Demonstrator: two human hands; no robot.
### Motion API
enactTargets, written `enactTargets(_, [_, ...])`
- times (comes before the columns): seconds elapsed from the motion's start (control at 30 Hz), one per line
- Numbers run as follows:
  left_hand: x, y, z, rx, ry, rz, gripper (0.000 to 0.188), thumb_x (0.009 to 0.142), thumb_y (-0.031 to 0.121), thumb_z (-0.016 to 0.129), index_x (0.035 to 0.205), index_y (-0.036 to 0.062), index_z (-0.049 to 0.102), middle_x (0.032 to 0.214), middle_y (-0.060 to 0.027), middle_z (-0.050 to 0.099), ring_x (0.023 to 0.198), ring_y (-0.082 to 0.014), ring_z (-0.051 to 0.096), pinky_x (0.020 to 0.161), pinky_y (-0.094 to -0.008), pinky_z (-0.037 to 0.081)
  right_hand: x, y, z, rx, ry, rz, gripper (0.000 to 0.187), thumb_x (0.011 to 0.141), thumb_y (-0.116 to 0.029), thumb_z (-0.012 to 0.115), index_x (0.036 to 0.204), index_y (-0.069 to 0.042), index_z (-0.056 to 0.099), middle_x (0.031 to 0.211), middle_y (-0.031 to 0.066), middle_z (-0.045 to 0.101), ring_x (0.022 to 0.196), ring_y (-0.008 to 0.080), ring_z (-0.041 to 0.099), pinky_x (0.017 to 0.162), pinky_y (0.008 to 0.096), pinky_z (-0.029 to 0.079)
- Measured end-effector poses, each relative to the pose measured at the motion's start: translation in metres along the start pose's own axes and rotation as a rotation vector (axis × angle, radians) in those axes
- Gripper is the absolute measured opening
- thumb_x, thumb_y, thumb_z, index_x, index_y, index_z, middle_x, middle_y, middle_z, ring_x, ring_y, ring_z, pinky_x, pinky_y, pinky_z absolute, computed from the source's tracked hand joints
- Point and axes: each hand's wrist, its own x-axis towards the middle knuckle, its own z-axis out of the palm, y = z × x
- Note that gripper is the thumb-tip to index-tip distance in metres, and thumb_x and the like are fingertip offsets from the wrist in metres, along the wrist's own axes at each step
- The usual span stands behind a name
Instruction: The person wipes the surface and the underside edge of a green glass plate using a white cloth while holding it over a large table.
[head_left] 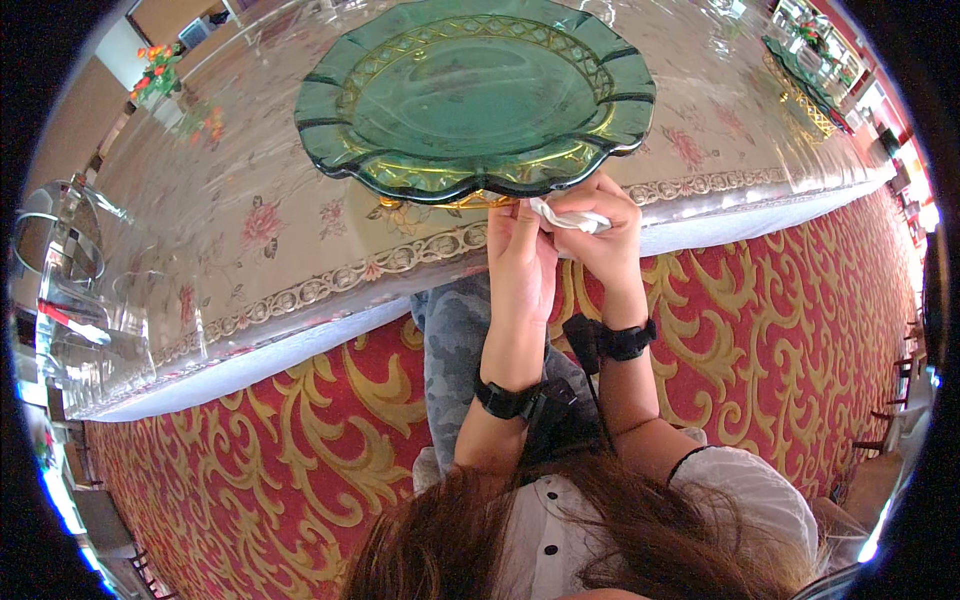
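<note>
A large green glass plate (470,90) with a scalloped rim and a gold lattice band stands at the table's near edge. Gold-coloured metalwork (470,200) shows beneath its near rim. My right hand (605,230) is closed on a crumpled white cloth or tissue (575,216), just under the rim. Beside it, my left hand (520,260) reaches up to the gold metalwork with thumb and fingers drawn together. Its fingertips are partly hidden below the plate, and what they pinch cannot be made out. Both wrists wear black straps.
A flowered table cover (260,225) under clear plastic drapes over the near edge. Another green plate on a gold stand (800,90) is at the far right. Orange flowers (155,75) stand at the far left, and glassware (60,240) at the left end. Patterned red carpet (330,450) lies below.
</note>
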Motion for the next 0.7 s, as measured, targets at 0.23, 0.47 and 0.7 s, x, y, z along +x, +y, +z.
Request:
enactTargets(0.23, [0.0, -0.002, 0.002, -0.012, -0.01, 0.0, 0.027, 0.097, 0.014, 0.052, 0.122, 0.0054, 0.047, 0.118, -0.0073, 0.056, 0.107, -0.0181, 0.055, 0.09, -0.0355, 0.047, -0.002, 0.0, 0.016, 0.17, 0.229, 0.246, 0.02, 0.07, 0.002, 0.07, 0.089, 0.0, 0.071, 0.083, 0.0038, 0.061, 0.073, 0.0105, 0.058, 0.063, 0.0251, 0.046])
enactTargets(0.47, [-0.001, -0.003, 0.0, 0.018, 0.015, 0.027, 0.03, 0.097, 0.014, 0.053, 0.125, 0.0057, 0.046, 0.12, -0.0058, 0.055, 0.111, -0.0163, 0.053, 0.095, -0.0334, 0.043, 0.001, -0.006, 0.013, 0.151, 0.124, 0.216, 0.02, 0.067, 0.004, 0.071, 0.087, -0.001, 0.072, 0.079, 0.0026, 0.059, 0.069, 0.0102, 0.056, 0.059, 0.0236, 0.044])
enactTargets(0.7, [-0.002, -0.003, 0.0, 0.008, 0.041, 0.029, 0.019, 0.096, 0.01, 0.053, 0.114, 0.0065, 0.05, 0.115, -0.0068, 0.057, 0.106, -0.0176, 0.056, 0.09, -0.0345, 0.046, 0.003, -0.005, 0.006, 0.064, 0.06, 0.113, 0.023, 0.064, 0.004, 0.071, 0.086, -0.003, 0.073, 0.079, 0.0024, 0.059, 0.07, 0.0114, 0.057, 0.06, 0.0245, 0.045])
